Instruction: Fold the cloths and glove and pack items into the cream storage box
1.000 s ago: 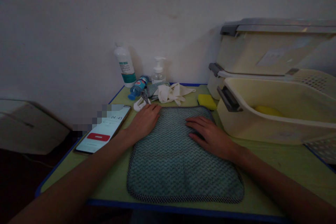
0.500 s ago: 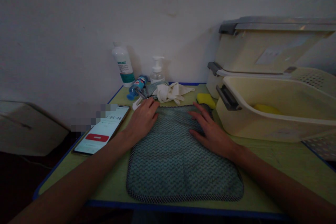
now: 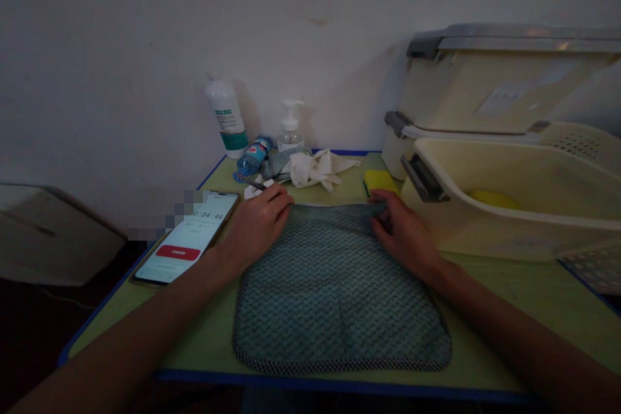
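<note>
A grey-green cleaning cloth [image 3: 334,291] with a checkered border lies spread flat on the table in front of me. My left hand [image 3: 262,220] pinches its far left corner, and a bit of the border sticks out beyond the fingers. At the far right corner my right hand [image 3: 402,229] has its fingers closed on the cloth's edge. The far edge is drawn fairly straight between the two hands. Just beyond my right hand sits a yellow sponge [image 3: 380,182].
A phone [image 3: 187,239] showing a timer lies left. Behind are a white bottle [image 3: 227,119], a blue bottle [image 3: 255,155], a pump bottle [image 3: 290,132], and crumpled white gloves [image 3: 317,168]. A cream bin [image 3: 495,233] holding something yellow and stacked lidded boxes [image 3: 485,94] stand right.
My right hand has gone from spread fingers over the cloth to gripping its far right corner. The left hand has closed on the far left corner, and the far edge has shifted slightly.
</note>
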Tool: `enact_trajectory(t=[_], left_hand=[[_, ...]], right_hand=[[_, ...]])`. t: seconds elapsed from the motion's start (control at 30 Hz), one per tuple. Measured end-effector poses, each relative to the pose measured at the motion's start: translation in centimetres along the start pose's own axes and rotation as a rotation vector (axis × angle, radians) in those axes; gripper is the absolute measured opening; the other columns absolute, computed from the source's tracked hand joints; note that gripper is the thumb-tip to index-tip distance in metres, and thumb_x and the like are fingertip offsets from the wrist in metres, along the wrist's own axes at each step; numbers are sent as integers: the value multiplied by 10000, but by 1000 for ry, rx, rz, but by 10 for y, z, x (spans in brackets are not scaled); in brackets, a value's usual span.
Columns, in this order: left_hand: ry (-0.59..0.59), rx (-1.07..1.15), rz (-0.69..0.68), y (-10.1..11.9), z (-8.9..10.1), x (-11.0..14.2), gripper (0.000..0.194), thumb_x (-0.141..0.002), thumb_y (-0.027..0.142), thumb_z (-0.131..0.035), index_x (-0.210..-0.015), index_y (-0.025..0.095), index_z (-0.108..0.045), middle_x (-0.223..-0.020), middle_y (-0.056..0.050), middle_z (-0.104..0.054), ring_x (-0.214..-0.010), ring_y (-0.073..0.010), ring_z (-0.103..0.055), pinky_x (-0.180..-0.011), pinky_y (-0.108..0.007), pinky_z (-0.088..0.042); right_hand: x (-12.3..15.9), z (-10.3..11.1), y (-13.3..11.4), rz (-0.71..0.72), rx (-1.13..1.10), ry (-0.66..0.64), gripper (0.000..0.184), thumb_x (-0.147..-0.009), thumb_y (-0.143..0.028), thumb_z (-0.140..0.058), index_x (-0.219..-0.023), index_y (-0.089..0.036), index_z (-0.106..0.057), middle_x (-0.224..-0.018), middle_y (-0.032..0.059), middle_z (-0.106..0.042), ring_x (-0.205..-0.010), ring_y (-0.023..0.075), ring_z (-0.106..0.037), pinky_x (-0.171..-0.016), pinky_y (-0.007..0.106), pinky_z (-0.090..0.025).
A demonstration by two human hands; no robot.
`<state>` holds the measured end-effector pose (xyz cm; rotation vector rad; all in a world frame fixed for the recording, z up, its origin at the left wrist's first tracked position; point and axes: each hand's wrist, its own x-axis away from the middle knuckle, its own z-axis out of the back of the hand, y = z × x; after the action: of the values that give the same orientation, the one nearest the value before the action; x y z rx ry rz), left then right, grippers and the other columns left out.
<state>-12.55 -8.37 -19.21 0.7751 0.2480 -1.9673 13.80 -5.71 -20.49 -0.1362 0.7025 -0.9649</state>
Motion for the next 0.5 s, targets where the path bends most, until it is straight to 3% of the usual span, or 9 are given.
enact_trajectory(t=[0.13, 0.23, 0.37, 0.5], left_hand=[[-27, 275, 203, 1, -2, -1, 161, -828, 106, -454, -813, 114, -614, -808, -32, -588, -573, -92, -555, -564, -244, -497], [-2, 359, 300, 1, -3, -1, 157, -814, 128, -476, -818, 120, -633, -871, -33, -558, -488, -49, -499, -459, -201, -447], [119, 93, 183, 2, 1, 1, 157, -830, 180, -516, -851, 143, -667, -945, -49, -570, -556, -69, -503, -540, -236, -443], [52, -143, 191, 3, 11, 0, 175, -868, 253, -496, -831, 153, -634, -885, -49, -619, -666, -137, -570, -564, -255, -419]], right_hand=[[0, 1, -2, 135, 2, 73, 190, -753, -58, -457, -874, -160, -564, -788, 53, -591, -657, 161, -578, -581, 282, -487], [1, 4, -6, 183, 2, 143, 155, -783, -78, -476, -804, -163, -603, -822, 62, -549, -666, 146, -570, -532, 253, -469], [1, 7, -9, 207, 44, 219, 153, -823, -125, -492, -836, -173, -637, -862, 69, -522, -676, 142, -569, -510, 250, -458], [1, 10, -10, 233, 76, 178, 131, -849, -143, -472, -840, -176, -598, -775, 49, -558, -661, 154, -571, -566, 272, -467]])
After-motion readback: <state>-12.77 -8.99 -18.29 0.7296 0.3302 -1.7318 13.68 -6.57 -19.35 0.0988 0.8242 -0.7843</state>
